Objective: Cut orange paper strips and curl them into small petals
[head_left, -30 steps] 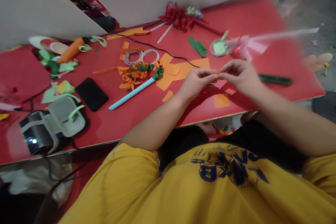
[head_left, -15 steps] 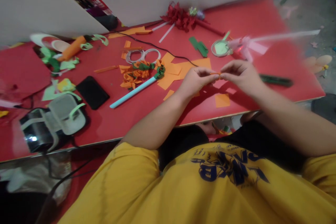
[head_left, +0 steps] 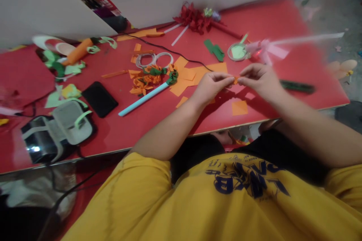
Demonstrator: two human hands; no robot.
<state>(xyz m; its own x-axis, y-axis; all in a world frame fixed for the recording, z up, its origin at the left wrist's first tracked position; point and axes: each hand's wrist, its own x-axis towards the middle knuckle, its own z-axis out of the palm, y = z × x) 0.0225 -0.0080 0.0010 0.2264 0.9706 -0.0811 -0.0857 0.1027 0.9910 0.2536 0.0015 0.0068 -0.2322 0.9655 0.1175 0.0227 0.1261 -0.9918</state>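
Observation:
Between my two hands is a small piece of orange paper (head_left: 235, 80), pinched at the fingertips above the red table. My left hand (head_left: 215, 86) closes thumb and finger on its left side. From the right, my right hand (head_left: 258, 79) pinches the other side, fingers curled. Below them lies an orange paper square (head_left: 240, 107), along with pink paper scraps. Left of my left hand are several orange paper pieces (head_left: 181, 79) and a light blue tube (head_left: 144, 99) next to orange and green paper flowers (head_left: 147, 80).
Across the red table (head_left: 118, 131) lie tape rolls (head_left: 164, 60), a black phone-like slab (head_left: 100, 99), an open grey case (head_left: 72, 122), green paper (head_left: 214, 50) and red paper flowers (head_left: 192, 18). A thin black cable (head_left: 169, 53) crosses behind. A dark green tool (head_left: 296, 86) lies beyond my right forearm.
My fingertips have shifted slightly on the orange paper, and my right fingers have drawn a little to the right. More of the paper shows between them. The table things stay put.

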